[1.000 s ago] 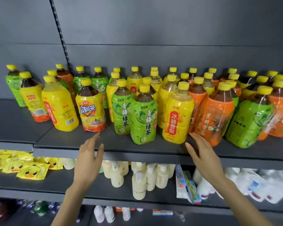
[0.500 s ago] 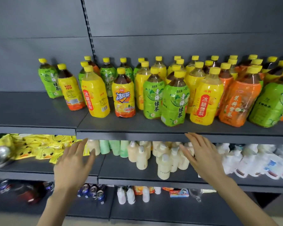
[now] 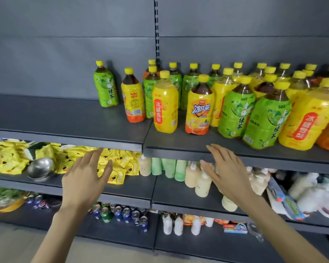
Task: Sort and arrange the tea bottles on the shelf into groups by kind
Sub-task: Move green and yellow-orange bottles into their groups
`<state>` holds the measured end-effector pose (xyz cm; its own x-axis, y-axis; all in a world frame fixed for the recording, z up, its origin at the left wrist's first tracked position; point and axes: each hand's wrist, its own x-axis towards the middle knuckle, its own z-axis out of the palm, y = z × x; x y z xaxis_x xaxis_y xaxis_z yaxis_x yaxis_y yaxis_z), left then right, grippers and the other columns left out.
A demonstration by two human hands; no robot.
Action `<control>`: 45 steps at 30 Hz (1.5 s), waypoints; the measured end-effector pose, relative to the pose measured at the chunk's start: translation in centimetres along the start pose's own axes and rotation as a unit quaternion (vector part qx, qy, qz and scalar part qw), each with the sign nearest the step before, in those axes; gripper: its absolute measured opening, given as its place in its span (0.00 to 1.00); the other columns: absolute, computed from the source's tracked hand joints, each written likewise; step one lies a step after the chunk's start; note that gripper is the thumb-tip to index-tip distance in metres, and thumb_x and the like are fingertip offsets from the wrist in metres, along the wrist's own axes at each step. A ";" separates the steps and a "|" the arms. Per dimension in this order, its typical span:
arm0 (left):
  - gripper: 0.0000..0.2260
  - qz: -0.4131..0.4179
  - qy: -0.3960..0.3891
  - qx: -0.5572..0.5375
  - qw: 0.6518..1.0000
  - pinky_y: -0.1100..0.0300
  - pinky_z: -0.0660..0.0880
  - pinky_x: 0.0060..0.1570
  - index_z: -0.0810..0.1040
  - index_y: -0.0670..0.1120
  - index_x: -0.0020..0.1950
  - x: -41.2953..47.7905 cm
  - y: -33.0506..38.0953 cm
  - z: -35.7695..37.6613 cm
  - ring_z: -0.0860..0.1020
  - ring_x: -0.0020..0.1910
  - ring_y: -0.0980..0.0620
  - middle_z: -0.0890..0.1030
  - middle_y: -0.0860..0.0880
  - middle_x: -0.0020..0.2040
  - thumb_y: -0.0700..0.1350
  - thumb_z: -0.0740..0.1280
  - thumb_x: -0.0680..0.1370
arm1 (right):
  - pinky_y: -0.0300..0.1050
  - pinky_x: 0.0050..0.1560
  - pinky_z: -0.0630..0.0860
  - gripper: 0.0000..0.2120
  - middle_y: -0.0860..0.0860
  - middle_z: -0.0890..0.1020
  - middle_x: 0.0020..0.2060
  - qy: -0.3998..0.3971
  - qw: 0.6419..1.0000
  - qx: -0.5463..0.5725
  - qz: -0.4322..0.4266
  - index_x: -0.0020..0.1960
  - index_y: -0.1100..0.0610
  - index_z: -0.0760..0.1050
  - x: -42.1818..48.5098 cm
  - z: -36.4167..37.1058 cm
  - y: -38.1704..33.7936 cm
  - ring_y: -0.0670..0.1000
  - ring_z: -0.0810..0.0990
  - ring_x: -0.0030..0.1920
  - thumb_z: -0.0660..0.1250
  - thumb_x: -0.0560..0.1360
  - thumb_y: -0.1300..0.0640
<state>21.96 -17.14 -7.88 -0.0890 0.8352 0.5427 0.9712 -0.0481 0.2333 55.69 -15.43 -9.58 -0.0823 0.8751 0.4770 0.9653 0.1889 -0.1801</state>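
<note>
Several yellow-capped tea bottles stand mixed on the dark top shelf [image 3: 65, 118]. At their left end are a green-label bottle [image 3: 105, 90] and a yellow-and-orange one [image 3: 133, 100]. In front stand a yellow pear-drink bottle [image 3: 165, 108], an iced-tea bottle [image 3: 199, 111], two green-label bottles [image 3: 235, 112] and a large yellow bottle [image 3: 310, 118]. My left hand [image 3: 84, 177] hovers below the shelf edge with its fingers straight, holding nothing. My right hand [image 3: 226, 168] is spread flat just under the shelf's front lip, empty too.
The shelf below carries yellow duck-print packets [image 3: 11, 158], a steel bowl [image 3: 41, 168], and pale pump bottles [image 3: 201, 179]. Drink cans [image 3: 120, 211] and small white bottles [image 3: 179, 224] fill the lowest shelf. The left half of the top shelf is bare.
The view has swung left and down, so the bottles now sit at the right of the frame. Both hands have dropped from the top shelf's surface to below its front edge.
</note>
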 end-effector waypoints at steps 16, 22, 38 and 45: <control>0.26 0.003 0.005 0.015 1.000 0.48 0.77 0.39 0.76 0.43 0.62 14.0 -9.8 5.5 0.79 0.52 0.40 0.82 0.44 0.54 0.58 0.54 0.75 | 0.46 0.55 0.75 0.28 0.49 0.78 0.61 -0.024 0.995 0.059 -0.073 0.67 0.54 0.71 13.8 9.5 -12.7 0.51 0.77 0.60 0.48 0.78 0.37; 0.27 0.002 0.012 0.004 1.000 0.48 0.77 0.42 0.76 0.44 0.63 18.9 -13.0 6.1 0.79 0.53 0.40 0.81 0.45 0.55 0.60 0.51 0.75 | 0.43 0.62 0.67 0.31 0.48 0.70 0.69 0.021 0.989 0.117 -0.089 0.72 0.52 0.64 19.6 10.6 -16.7 0.50 0.69 0.67 0.48 0.76 0.35; 0.36 0.099 -0.086 -0.076 0.988 0.44 0.70 0.57 0.50 0.48 0.77 37.3 -18.1 13.7 0.63 0.68 0.43 0.61 0.46 0.73 0.56 0.65 0.76 | 0.54 0.57 0.73 0.40 0.54 0.66 0.68 0.188 0.958 0.168 0.137 0.76 0.51 0.54 31.1 15.1 -21.7 0.55 0.67 0.67 0.70 0.70 0.43; 0.45 0.019 -0.130 -0.380 0.916 0.48 0.63 0.66 0.44 0.49 0.77 41.7 -16.9 17.6 0.62 0.71 0.42 0.58 0.43 0.74 0.49 0.73 0.72 | 0.44 0.58 0.71 0.39 0.51 0.66 0.67 0.219 0.938 0.224 0.149 0.74 0.42 0.53 30.6 15.6 -22.1 0.44 0.66 0.63 0.66 0.68 0.38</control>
<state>5.71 28.17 -3.38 0.0931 0.9224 0.3748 0.5302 -0.3646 0.7655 27.98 14.10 -4.40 0.3781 0.6709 0.6379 0.7208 0.2190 -0.6576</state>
